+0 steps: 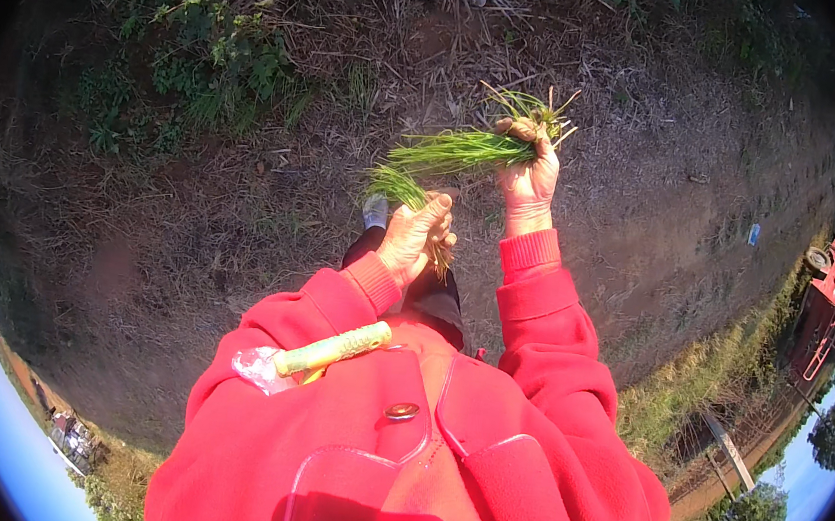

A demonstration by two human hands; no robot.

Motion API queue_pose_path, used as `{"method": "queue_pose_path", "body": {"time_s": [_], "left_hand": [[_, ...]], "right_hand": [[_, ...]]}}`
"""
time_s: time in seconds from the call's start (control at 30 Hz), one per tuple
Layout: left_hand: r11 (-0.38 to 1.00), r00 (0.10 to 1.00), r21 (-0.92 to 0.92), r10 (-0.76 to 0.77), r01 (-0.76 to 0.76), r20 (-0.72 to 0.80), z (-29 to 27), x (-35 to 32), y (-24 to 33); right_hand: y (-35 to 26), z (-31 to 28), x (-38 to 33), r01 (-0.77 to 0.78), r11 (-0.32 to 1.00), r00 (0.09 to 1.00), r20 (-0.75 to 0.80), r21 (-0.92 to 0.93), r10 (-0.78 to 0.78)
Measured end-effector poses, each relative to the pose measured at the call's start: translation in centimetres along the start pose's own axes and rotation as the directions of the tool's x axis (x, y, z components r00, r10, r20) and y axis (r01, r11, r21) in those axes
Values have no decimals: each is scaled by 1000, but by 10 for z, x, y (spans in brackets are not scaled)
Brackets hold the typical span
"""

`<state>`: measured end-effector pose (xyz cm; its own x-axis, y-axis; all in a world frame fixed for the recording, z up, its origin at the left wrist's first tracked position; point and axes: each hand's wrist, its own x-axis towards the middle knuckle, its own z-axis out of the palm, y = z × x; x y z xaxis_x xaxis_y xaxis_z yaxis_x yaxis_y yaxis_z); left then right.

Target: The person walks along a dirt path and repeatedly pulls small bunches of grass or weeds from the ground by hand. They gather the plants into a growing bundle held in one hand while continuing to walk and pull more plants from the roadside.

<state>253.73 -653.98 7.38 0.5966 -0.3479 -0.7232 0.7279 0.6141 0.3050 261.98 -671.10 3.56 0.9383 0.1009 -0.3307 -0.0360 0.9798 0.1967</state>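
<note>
My right hand (528, 179) is closed around a thick bunch of long green grass-like blades (463, 151), raised over the ground ahead of me. Dry straw-coloured stems and root ends stick out beyond its fingers on the far right. Lower and to the left, my left hand (413, 239) grips a smaller green bunch (399, 187). Its leafy ends fan out above the fist, and brownish ends (440, 258) poke out below. The leafy tips of both bunches come close together; I cannot tell whether they touch. The exact kind of plant is unclear.
A yellow-green handle (334, 349) and some clear plastic (261, 370) lie against my red coat's front. Leafy weeds (221, 56) grow at upper left, among dry straw. A red vehicle (834, 291) stands far right, with a small bluish item (754, 235) on the ground nearer.
</note>
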Motion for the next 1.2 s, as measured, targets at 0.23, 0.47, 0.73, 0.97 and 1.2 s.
{"method": "queue_pose_path", "body": {"time_s": [0.23,0.47,0.73,0.97,1.2], "left_hand": [[995,981,98,-24,6,191,30,-16,22],[972,944,229,-129,60,303,87,-14,8],[952,859,274,-253,138,446,205,15,-92],[897,819,403,-366,182,443,293,35,-201],[848,780,517,-401,118,481,356,59,-261]], "right_hand": [[13,44,-37,51,997,986,157,59,-59],[-29,72,-85,83,989,932,341,122,-120],[-161,90,-163,389,921,859,375,-33,-349],[-268,98,-242,550,835,789,324,7,-522],[-339,96,-263,428,853,800,314,300,-511]]}}
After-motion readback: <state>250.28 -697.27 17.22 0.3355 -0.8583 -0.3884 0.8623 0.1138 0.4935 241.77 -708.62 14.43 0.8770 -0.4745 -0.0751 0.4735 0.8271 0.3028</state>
